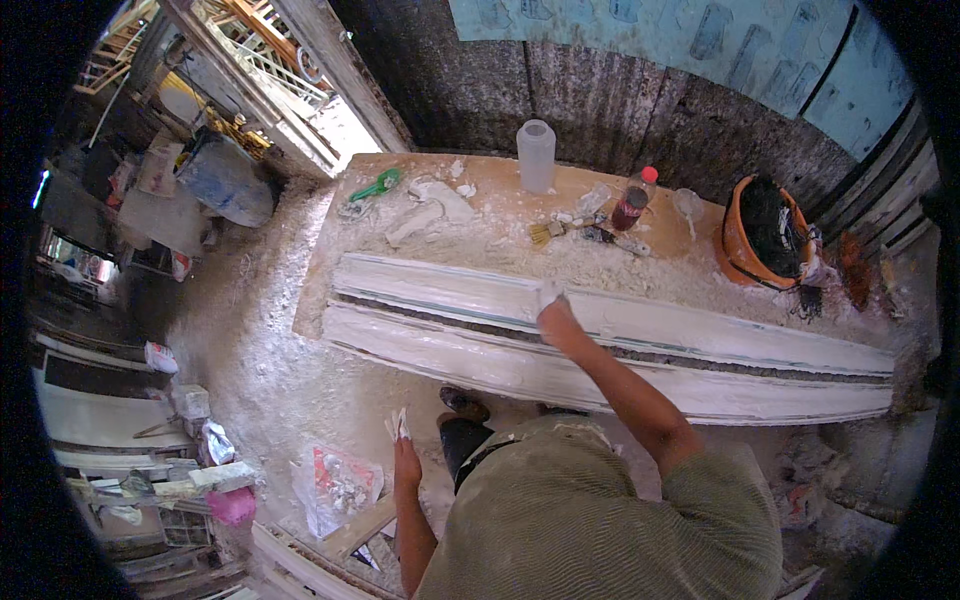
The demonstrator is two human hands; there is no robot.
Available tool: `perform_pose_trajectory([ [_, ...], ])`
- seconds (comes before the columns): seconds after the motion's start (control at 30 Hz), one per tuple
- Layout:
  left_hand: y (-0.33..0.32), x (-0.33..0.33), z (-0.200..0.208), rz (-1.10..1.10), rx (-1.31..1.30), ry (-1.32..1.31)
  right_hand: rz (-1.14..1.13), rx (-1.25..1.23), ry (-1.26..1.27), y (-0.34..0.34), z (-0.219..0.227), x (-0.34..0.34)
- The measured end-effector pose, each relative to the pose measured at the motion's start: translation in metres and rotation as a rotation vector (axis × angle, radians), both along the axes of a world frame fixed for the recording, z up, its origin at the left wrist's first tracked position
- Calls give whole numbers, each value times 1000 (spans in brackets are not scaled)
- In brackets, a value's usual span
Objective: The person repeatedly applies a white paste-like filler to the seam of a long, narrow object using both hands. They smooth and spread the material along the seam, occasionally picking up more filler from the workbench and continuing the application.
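Two long white plaster mouldings (pixel 450 353) lie side by side along the near edge of the work table, with a dark gap between them. My right hand (pixel 553 308) is on the far moulding (pixel 690 322), left of its middle. White plaster coats its fingers and blends into the moulding, so I cannot make out how they are bent or whether they hold anything. Off the table, low at my left side, my left hand (pixel 402 438) hangs with its whitened fingers stretched out and slightly apart. It holds nothing and touches neither moulding.
Behind the mouldings are a translucent plastic bottle (pixel 537 158), a red-capped bottle of dark liquid (pixel 633 202), a brush (pixel 545 233) and a green tool (pixel 378 184). An orange bucket (pixel 740 245) stands at the right. A plastic sack (pixel 335 485) lies on the floor at left.
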State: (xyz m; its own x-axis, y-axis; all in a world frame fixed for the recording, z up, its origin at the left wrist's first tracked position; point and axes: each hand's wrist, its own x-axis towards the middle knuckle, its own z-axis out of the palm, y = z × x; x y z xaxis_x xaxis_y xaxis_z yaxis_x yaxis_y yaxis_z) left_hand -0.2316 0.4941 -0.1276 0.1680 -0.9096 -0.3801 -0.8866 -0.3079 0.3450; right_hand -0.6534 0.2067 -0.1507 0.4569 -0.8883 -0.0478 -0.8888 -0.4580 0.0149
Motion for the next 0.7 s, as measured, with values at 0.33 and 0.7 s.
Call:
perform_pose_trajectory([
  [0.33,13,-18,31,347,-18,286,-428,-30,-230,2,90,82],
  [0.7,-3,-39,14,38,-11,138,-766,189,-150,66,68,-95],
])
